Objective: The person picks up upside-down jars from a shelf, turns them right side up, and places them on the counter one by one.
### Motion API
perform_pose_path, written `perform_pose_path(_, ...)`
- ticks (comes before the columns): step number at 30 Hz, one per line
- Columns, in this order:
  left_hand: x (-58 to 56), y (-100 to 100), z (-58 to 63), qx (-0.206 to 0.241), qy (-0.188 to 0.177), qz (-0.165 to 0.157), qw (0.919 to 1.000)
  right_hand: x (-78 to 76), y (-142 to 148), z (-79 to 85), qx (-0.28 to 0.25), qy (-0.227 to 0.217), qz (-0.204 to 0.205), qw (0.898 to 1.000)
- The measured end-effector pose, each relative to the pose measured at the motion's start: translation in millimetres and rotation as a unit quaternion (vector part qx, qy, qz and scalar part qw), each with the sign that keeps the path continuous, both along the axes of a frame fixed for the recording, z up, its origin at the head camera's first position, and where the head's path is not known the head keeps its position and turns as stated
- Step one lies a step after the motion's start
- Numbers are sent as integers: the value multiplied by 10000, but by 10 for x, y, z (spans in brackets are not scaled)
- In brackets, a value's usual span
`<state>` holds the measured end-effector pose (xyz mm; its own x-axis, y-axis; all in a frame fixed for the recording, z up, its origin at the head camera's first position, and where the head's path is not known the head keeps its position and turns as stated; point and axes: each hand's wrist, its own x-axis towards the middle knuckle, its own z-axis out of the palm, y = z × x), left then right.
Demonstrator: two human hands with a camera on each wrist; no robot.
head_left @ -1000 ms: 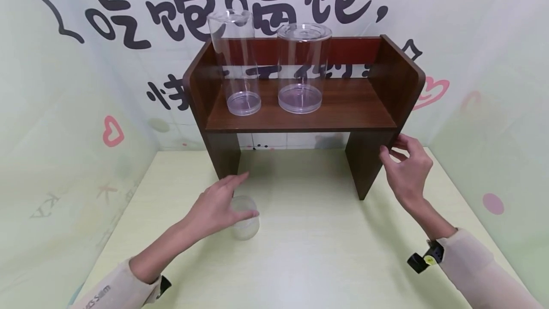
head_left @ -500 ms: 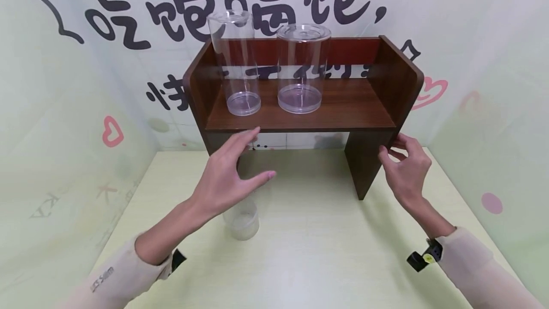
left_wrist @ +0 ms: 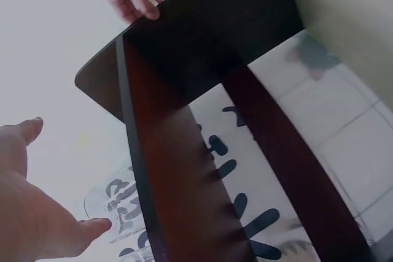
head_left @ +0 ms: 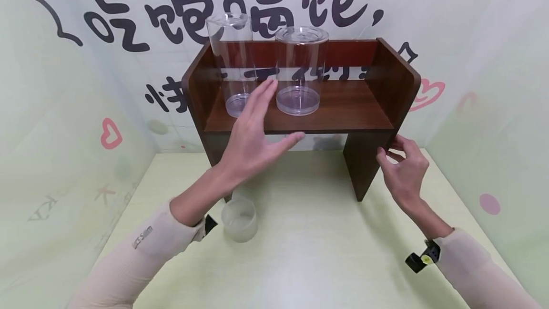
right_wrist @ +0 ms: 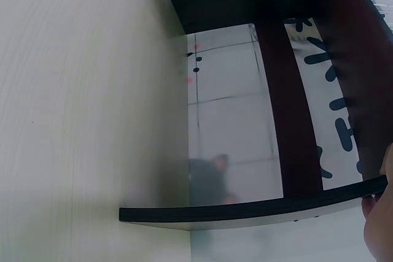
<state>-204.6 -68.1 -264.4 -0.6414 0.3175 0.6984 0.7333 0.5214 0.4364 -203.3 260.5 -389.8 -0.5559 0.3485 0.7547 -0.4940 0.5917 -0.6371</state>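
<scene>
My left hand [head_left: 253,144] is raised before the brown wooden shelf [head_left: 343,104], fingers straight and thumb spread, holding nothing. Its fingertips overlap a tall clear canister [head_left: 229,51] and come close to a wider clear canister [head_left: 302,61] on the board. In the left wrist view, that hand [left_wrist: 37,207] is at the left, beyond the board's front edge. My right hand [head_left: 405,173] grips the front edge of the shelf's right side panel, with the thumb on one face and fingers behind. On the table below my left forearm stands a short clear plastic canister [head_left: 238,221].
The shelf stands at the back of a pale table [head_left: 309,252], its legs leaving a gap underneath. A printed cloth backdrop [head_left: 128,75] with large dark characters hangs behind and along both sides.
My left hand has let go of the short canister on the table and risen to the right, up to the shelf board. The right hand has kept its place on the side panel.
</scene>
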Motion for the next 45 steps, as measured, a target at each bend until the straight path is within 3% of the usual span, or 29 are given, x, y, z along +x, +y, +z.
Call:
perform_pose_path(10,-258,186,311,-65,315,300,9990,18,2,-1,109,9,-47,9999)
perform_pose_path(17,-448,349,478,-86,-88,738,9972,10,-3,-19,88,35,-29,10000)
perform_pose_path(23,-573,470,574,130,-392,888,9952,-14,0,-37,5,99,-7,10000)
perform_pose_path(27,-659,527,615,133,-534,997,9935,-6,-8,-23,-23,127,2,9999)
perform_pose_path(34,-797,620,634,223,-463,1118,9924,-10,2,-35,-1,113,-11,9999)
perform_pose_path(45,-870,680,632,337,-219,1353,9900,-33,11,-40,38,122,-36,9999)
